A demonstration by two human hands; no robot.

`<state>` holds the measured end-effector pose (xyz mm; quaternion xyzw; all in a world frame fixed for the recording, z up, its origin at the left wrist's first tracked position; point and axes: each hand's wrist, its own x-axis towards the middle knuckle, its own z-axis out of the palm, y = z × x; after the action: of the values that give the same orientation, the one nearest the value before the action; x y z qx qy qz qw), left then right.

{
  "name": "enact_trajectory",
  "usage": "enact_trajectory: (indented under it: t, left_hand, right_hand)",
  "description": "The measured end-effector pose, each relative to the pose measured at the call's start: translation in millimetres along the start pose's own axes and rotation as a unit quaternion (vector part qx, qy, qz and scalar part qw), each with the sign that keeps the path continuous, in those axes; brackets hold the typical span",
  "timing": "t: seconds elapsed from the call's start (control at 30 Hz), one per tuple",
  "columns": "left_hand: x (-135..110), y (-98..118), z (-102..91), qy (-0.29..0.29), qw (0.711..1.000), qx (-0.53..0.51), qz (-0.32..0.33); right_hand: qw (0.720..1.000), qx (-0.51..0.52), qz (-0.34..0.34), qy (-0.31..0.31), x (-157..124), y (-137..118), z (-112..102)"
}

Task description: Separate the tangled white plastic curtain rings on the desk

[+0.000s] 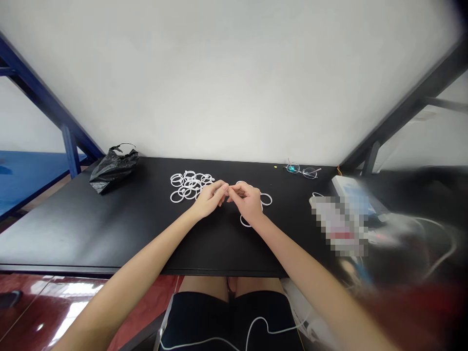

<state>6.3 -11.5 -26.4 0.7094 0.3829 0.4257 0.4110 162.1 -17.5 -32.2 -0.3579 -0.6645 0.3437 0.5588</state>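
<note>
We hold one white ring [228,192] pinched between the closed fingertips of our left hand [209,199] and right hand [249,201], low over the black table [109,219]. Early going, we judge: a few loose rings [266,199] lie by the right hand, and a bigger heap [189,186] by the left.

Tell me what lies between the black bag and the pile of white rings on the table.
Nothing; the head view shows only bare black table between the bag and the pile of rings.

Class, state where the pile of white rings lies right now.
In the head view, the pile of white rings lies on the black table toward its far edge, just left of the left hand, with the black plastic bag farther left.
</note>
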Motion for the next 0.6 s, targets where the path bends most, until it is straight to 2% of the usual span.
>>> enact_trajectory:
  t: [0.23, 0.6]
  left_hand:
    - [-1.4, 5.9, 1.1, 0.019, 0.998, 0.054, -0.02]
    - [-2.3, 2.7, -1.3, 0.01, 0.994, 0.104, -0.004]
  right_hand:
    - [0.999, 0.024, 0.043, 0.003, -0.4, 1.9, 3.7]
    - [0.998, 0.035, 0.044, -0.019, 2.3, 0.9, 2.0]
